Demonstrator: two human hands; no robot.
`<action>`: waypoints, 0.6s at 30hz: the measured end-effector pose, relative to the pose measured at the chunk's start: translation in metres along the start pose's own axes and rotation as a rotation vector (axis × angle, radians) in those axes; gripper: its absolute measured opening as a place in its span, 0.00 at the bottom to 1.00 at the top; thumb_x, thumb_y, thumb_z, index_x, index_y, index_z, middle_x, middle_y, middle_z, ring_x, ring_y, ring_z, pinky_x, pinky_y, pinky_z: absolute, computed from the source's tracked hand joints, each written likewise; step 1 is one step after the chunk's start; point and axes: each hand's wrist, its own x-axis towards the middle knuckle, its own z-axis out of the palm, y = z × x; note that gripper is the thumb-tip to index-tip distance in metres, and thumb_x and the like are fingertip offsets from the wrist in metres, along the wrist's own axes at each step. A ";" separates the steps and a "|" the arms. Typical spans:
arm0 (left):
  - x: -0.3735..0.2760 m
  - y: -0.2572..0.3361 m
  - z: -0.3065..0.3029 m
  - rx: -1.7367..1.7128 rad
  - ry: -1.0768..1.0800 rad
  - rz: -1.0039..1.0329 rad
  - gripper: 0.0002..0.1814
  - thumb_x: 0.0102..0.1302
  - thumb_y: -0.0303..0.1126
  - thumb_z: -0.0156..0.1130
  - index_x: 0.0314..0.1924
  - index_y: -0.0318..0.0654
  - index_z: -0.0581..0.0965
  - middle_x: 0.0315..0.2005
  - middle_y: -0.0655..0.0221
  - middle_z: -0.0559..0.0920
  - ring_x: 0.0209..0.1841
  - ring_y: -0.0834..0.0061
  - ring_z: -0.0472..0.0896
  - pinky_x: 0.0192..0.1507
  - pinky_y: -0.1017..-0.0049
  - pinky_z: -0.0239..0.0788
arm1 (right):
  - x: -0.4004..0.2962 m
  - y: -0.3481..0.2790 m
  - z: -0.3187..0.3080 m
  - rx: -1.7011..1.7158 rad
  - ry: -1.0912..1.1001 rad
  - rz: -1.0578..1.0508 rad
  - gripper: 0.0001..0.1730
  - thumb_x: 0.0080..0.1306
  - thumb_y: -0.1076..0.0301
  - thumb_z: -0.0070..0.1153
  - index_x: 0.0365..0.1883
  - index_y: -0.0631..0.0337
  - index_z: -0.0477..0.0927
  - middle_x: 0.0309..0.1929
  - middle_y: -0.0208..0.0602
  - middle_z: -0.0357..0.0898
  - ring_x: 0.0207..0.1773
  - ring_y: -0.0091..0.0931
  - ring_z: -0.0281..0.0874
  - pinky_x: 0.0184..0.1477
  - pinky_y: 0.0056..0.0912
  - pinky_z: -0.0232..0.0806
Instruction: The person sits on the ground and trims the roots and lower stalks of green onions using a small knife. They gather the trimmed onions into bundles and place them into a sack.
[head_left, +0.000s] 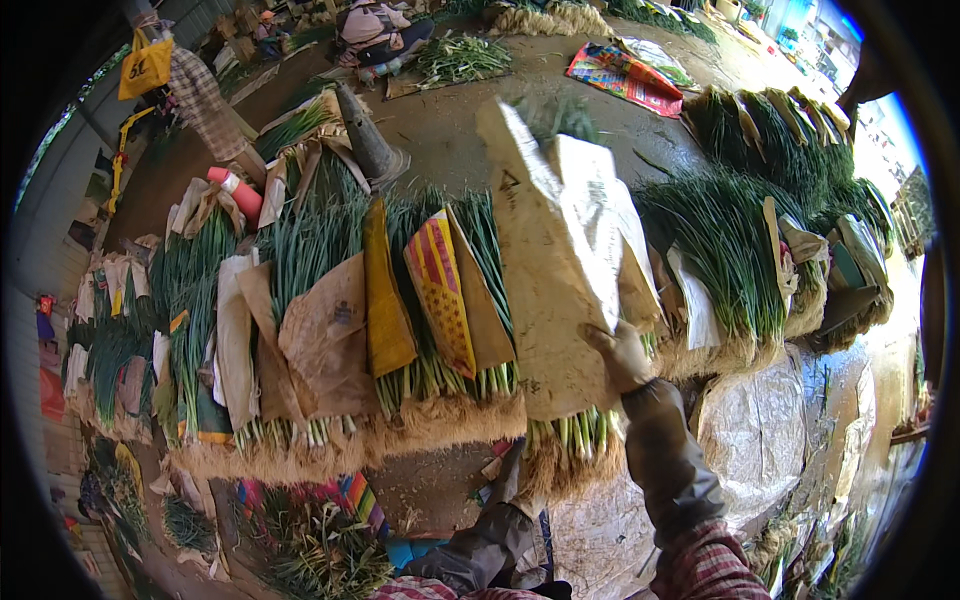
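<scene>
My right hand (619, 357), gloved, grips the edge of a beige woven sack sheet (544, 300). That sheet stands upright around a bundle of green onions (574, 435), with white stalks and roots showing below it. My left hand (527, 496) is low by the bundle's hanging roots (574, 471); the roots partly hide it, so its grip cannot be made out. To the left, a row of green onions (315, 217) leans between upright wraps, among them a yellow sheet (386, 300) and a striped, starred sheet (441, 292).
More onion bundles (720, 247) stand at right. Behind the row are a grey traffic cone (367, 139), a red-and-white cylinder (238, 193) and a colourful sheet (626, 79). A person (379, 34) crouches at the back. Loose greens (330, 540) lie at lower left.
</scene>
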 end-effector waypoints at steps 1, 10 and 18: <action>0.021 0.019 -0.003 -0.019 0.024 0.015 0.35 0.70 0.55 0.42 0.68 0.41 0.55 0.64 0.59 0.63 0.64 0.54 0.63 0.64 0.53 0.59 | 0.042 0.030 0.014 0.018 0.011 0.025 0.23 0.62 0.59 0.60 0.47 0.70 0.78 0.41 0.41 0.81 0.43 0.27 0.77 0.47 0.32 0.69; 0.037 0.235 -0.004 0.826 0.292 -0.156 0.28 0.69 0.47 0.53 0.64 0.40 0.65 0.61 0.58 0.69 0.51 0.64 0.77 0.38 0.72 0.77 | 0.173 0.181 0.079 -0.980 -0.035 0.287 0.17 0.60 0.52 0.57 0.37 0.57 0.78 0.34 0.49 0.81 0.42 0.45 0.79 0.44 0.46 0.69; 0.149 0.274 0.117 1.659 0.156 0.969 0.35 0.69 0.56 0.46 0.69 0.46 0.58 0.68 0.56 0.58 0.71 0.57 0.51 0.72 0.60 0.40 | 0.172 0.145 0.077 -0.966 -0.082 0.291 0.21 0.59 0.52 0.60 0.41 0.59 0.76 0.34 0.51 0.78 0.41 0.44 0.78 0.44 0.47 0.68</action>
